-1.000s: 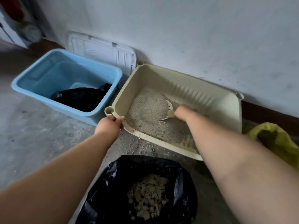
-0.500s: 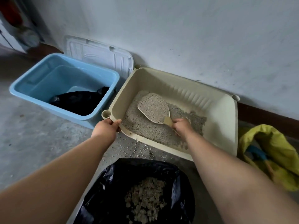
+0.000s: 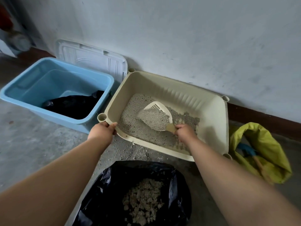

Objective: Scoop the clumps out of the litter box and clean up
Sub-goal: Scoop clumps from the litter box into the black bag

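A beige litter box (image 3: 210, 115) stands against the wall with grey litter (image 3: 130, 121) heaped in its left half. My left hand (image 3: 101, 131) grips the box's near-left corner rim. My right hand (image 3: 184, 132) holds the handle of a beige slotted scoop (image 3: 156, 118), which is lifted above the litter and partly filled with grains; its slotted tip is bare. In front of me a black rubbish bag (image 3: 114, 185) lies open with pale clumps (image 3: 143, 199) inside.
A blue plastic tub (image 3: 32, 88) with a black bag in it sits left of the box, a white lid (image 3: 91, 57) leaning on the wall behind. A yellow-green bag (image 3: 263, 144) lies at the right. Spilled grains (image 3: 127, 149) dot the concrete floor.
The scoop went from dug into the litter to raised with a full load, and some grains have since sifted off so its slotted tip shows. My left hand stayed on the rim.
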`<state>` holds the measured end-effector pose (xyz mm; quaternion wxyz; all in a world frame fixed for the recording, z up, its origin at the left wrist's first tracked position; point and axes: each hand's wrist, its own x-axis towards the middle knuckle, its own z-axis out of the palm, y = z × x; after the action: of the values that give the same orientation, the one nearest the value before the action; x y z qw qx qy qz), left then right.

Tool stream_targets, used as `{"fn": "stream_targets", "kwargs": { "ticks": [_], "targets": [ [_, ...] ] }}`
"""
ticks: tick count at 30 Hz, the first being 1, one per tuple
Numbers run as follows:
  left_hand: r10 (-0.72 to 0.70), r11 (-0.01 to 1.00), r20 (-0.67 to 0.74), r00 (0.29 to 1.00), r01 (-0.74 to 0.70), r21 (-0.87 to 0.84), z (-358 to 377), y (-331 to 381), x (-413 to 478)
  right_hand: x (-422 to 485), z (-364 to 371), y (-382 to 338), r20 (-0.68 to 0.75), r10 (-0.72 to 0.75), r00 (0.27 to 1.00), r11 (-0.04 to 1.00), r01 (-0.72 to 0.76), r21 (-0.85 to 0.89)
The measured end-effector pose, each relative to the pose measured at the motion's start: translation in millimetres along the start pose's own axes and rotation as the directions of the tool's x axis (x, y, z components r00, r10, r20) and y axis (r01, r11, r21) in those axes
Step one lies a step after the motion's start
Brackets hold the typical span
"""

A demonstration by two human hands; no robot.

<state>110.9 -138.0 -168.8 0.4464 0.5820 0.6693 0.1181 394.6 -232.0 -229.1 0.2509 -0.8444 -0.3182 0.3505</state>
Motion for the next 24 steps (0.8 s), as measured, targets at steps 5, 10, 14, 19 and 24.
{"fn": "stream_targets", "kwargs": {
  "ticks": [5,10,14,19,24],
  "targets": [
    [0.009,1.0,0.004,1.0,-0.009,-0.004,0,1,-1,-8,-5,-3,-0.008,0.052,0.999,0.998,-0.052,0.038],
    [0.009,1.0,0.008,1.0,-0.009,-0.026,0,0,-1,-12,-13,-6,-0.027,0.049,0.998,0.998,-0.05,-0.028],
    [0.011,0.999,0.008,1.0,-0.01,-0.038,0,0,-2,-15,-19,-13,-0.033,0.041,0.999,0.996,-0.043,-0.075],
    [0.014,0.999,0.01,1.0,-0.014,-0.049,-1,0,-2,-14,-24,-16,-0.044,0.079,0.996,0.991,-0.084,-0.1],
    [0.004,1.0,0.004,1.0,-0.004,-0.02,-1,2,-3,-14,-26,-17,-0.042,0.078,0.996,0.986,-0.083,-0.144]
  ]
}}
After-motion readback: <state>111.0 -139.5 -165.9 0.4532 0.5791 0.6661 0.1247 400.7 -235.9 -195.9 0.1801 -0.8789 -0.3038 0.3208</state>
